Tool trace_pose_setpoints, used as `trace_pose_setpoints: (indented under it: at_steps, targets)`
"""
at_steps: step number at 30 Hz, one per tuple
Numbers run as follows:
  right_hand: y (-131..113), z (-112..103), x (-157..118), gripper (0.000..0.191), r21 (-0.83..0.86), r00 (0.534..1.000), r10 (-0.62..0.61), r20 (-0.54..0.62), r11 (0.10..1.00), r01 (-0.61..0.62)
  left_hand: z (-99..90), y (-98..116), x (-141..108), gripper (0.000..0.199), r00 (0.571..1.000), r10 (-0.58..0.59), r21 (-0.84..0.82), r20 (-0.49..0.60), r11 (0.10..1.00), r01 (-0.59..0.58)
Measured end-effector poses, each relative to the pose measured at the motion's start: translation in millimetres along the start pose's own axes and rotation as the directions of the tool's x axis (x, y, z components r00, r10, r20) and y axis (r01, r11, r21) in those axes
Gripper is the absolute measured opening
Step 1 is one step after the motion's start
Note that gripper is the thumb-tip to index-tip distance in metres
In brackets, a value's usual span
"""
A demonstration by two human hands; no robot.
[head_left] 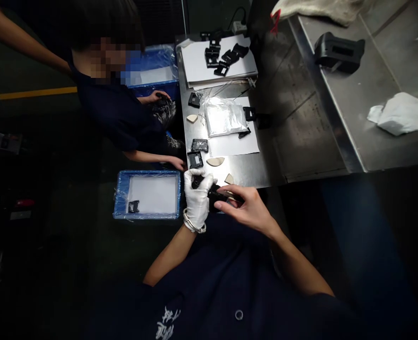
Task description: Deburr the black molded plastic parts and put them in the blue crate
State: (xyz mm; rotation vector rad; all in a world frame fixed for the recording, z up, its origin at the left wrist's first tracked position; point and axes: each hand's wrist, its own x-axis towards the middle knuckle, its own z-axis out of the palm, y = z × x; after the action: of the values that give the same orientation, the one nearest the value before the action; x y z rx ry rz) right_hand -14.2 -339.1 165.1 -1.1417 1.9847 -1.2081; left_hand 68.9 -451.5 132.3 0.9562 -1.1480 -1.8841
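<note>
My left hand (pixel 197 203), in a white glove with a metal bracelet at the wrist, is closed around a black plastic part (pixel 214 197) near the table's front edge. My bare right hand (pixel 251 208) pinches a slim dark object (pixel 233 196) against or beside that part; its kind is too dark to tell. Just beyond my glove lie a black frame-shaped part (pixel 195 159) and a bagged black part (pixel 199 145). Pale curved pieces, one a flat oval (pixel 215 162) and one a small wedge (pixel 229 179), rest close to my hands.
A co-worker (pixel 113 108) sits at the left side of the metal table (pixel 270 163), holding a dark part. A blue bin (pixel 115 196) with one black part stands left. Clear plastic bags (pixel 226 118) and paper stacks (pixel 219 78) carrying black parts lie farther back. A raised metal surface (pixel 357 118) borders the right.
</note>
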Motion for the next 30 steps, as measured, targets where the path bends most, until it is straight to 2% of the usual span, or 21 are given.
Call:
trace_pose_setpoints:
  at_steps: [3,5,6,9,11,13,16,19,21,24,27,30]
  targets:
    - [1,9,-4,0.027,0.011,0.998,-0.027,-0.057,1.0,0.028,3.7,0,5,0.033,0.986,-0.153,-0.194,-0.06,0.971,0.139]
    - [3,7,-3,0.023,0.04,0.994,-0.022,-0.108,0.999,0.026,2.3,0,6,0.035,0.988,-0.151,-0.185,-0.026,0.972,0.143]
    - [4,4,-2,0.022,0.052,0.993,-0.013,-0.12,0.998,0.019,0.2,0,6,0.036,0.993,-0.118,-0.121,0.008,0.986,0.118]
    - [5,-12,0,0.022,0.069,0.993,0.024,-0.116,0.998,-0.016,-9.7,0,4,0.033,0.986,0.086,0.187,0.146,0.976,-0.113]
    - [4,-22,0,0.022,0.07,0.995,0.037,-0.097,0.997,-0.03,-16.6,0,2,0.032,0.937,0.221,0.319,0.269,0.898,-0.303]
    - [3,-29,-1,0.022,0.062,0.997,0.036,-0.07,0.998,-0.031,-21.2,0,2,0.039,0.88,0.3,0.363,0.37,0.825,-0.433]
    - [-1,-35,-2,0.027,0.022,1.0,0.004,-0.014,1.0,-0.004,-22.8,0,3,0.037,0.84,0.336,0.423,0.426,0.747,-0.513]
    - [-4,-40,-4,0.029,-0.144,0.992,-0.103,-0.069,0.985,0.092,-21.9,3,5,0.04,0.834,0.358,0.497,0.421,0.677,-0.542]
    - [-6,-41,-6,0.026,-0.361,0.976,-0.178,-0.127,0.925,0.122,-21.9,6,6,0.042,0.817,0.382,0.528,0.432,0.627,-0.573]
    - [-10,-40,-10,0.028,-0.636,0.958,-0.252,-0.139,0.764,0.109,-22.7,7,6,0.042,0.789,0.416,0.553,0.452,0.563,-0.614]
    - [-12,-36,-13,0.033,-0.749,0.939,-0.327,-0.11,0.648,0.138,-22.9,7,6,0.043,0.778,0.438,0.567,0.451,0.533,-0.628]
    - [-11,-33,-12,0.035,-0.776,0.927,-0.368,-0.077,0.606,0.176,-22.0,7,5,0.044,0.767,0.448,0.563,0.46,0.52,-0.642]
